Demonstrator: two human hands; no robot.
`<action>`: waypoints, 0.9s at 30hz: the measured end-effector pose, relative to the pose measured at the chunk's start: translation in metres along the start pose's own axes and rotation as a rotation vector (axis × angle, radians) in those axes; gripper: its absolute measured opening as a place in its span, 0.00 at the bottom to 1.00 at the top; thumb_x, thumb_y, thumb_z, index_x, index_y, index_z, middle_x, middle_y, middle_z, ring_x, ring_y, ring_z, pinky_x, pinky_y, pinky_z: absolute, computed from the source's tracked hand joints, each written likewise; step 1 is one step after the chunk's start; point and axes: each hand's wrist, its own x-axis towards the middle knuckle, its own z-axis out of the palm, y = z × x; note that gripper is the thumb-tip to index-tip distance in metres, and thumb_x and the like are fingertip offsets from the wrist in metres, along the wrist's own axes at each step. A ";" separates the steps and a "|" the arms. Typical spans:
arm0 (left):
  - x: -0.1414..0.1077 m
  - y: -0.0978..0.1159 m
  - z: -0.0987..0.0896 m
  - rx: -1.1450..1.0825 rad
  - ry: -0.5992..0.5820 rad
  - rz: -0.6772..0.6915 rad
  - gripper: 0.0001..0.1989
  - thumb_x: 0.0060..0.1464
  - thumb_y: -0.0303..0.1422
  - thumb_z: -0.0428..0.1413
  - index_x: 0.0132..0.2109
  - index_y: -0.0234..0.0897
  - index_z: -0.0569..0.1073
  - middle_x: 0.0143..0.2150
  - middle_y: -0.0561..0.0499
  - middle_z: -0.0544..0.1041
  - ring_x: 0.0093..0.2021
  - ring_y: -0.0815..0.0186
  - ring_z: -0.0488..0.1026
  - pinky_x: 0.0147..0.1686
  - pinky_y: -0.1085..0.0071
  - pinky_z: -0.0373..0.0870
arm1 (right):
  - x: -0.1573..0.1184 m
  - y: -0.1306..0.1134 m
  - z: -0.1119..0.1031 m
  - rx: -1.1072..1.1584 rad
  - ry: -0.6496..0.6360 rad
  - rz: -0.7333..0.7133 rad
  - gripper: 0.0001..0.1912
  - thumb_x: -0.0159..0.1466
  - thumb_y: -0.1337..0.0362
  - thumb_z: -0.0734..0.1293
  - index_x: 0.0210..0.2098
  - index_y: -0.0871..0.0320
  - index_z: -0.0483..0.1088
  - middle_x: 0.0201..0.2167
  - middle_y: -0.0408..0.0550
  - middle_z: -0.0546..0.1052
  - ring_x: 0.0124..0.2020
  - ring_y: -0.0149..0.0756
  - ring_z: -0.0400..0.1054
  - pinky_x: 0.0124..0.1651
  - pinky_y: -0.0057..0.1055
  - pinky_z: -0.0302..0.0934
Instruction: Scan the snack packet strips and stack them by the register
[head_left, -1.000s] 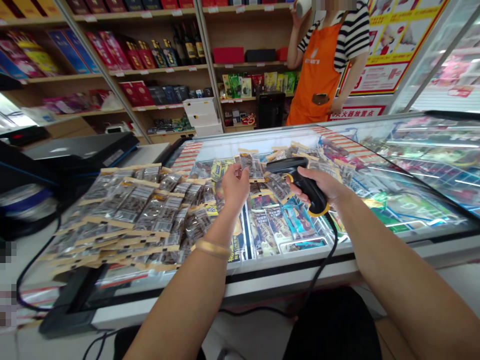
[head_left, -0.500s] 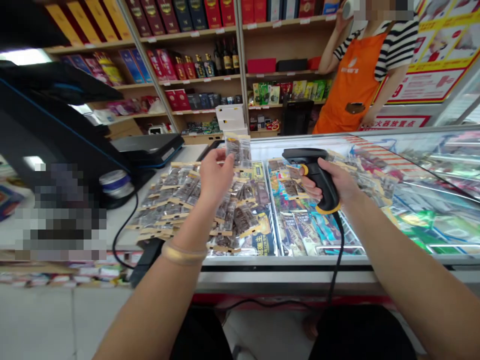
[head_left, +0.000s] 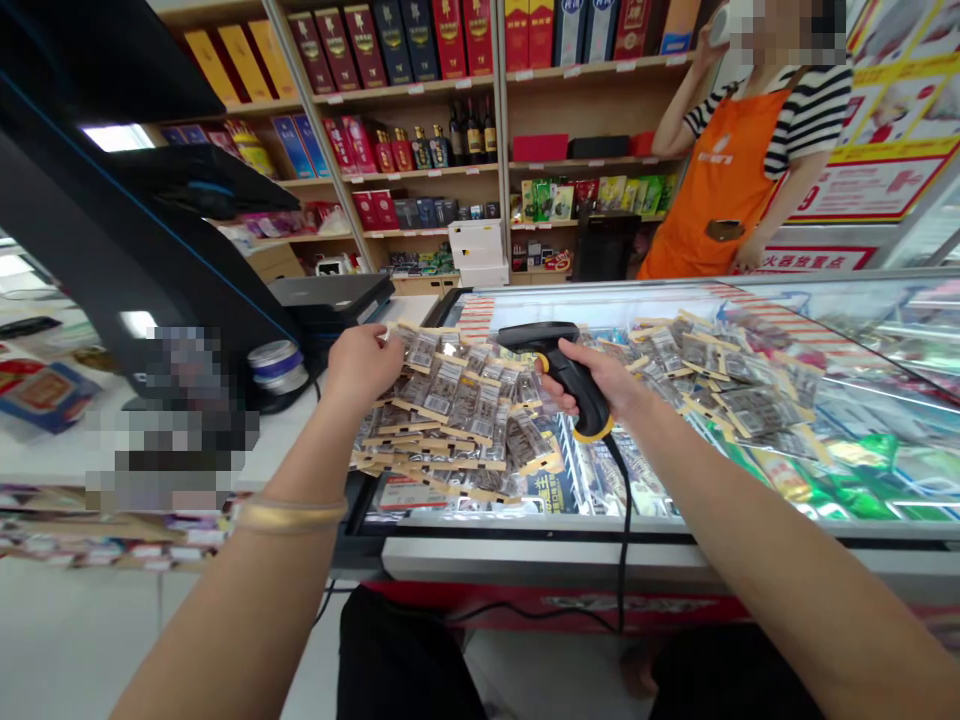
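Observation:
My right hand (head_left: 592, 380) is wrapped round a black and yellow handheld scanner (head_left: 574, 385), its head pointing left above the glass-topped freezer. A cable hangs from its grip. My left hand (head_left: 365, 365) is at the upper left edge of a heap of clear snack packets (head_left: 442, 395) with tan borders. Its fingers are bent together at a packet there; whether they grip it is hard to make out. A second heap of similar packets (head_left: 739, 385) lies on the glass to the right of the scanner.
Left of the freezer (head_left: 525, 550) stand a dark monitor (head_left: 142, 230), a tin (head_left: 277, 370) and a black device (head_left: 334, 295). Across the freezer is a person in an orange apron (head_left: 724, 190). Shelves (head_left: 420, 175) of boxes and bottles line the back.
My left hand has moved left and down, and the packet it held up no longer shows raised. The scanner has moved left with my right hand. The view has shifted.

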 end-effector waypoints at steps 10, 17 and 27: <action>-0.022 0.022 -0.006 0.379 0.017 0.111 0.23 0.50 0.39 0.54 0.50 0.34 0.79 0.49 0.33 0.76 0.53 0.41 0.71 0.56 0.48 0.66 | -0.009 0.000 -0.012 0.026 -0.006 -0.018 0.17 0.62 0.49 0.68 0.35 0.58 0.66 0.21 0.40 0.70 0.16 0.27 0.62 0.18 0.24 0.59; -0.032 0.048 -0.001 0.311 0.035 0.207 0.24 0.54 0.39 0.52 0.54 0.36 0.77 0.51 0.35 0.73 0.57 0.42 0.66 0.59 0.48 0.61 | -0.022 -0.003 -0.022 0.018 0.033 -0.039 0.18 0.64 0.49 0.66 0.36 0.59 0.66 0.20 0.41 0.69 0.16 0.26 0.60 0.17 0.23 0.57; -0.074 0.135 0.077 -0.027 -0.196 0.398 0.19 0.55 0.35 0.53 0.53 0.36 0.76 0.48 0.40 0.75 0.53 0.53 0.71 0.58 0.58 0.65 | -0.090 -0.035 -0.089 -0.036 0.260 -0.152 0.19 0.62 0.48 0.67 0.37 0.59 0.67 0.21 0.41 0.67 0.17 0.27 0.58 0.18 0.24 0.55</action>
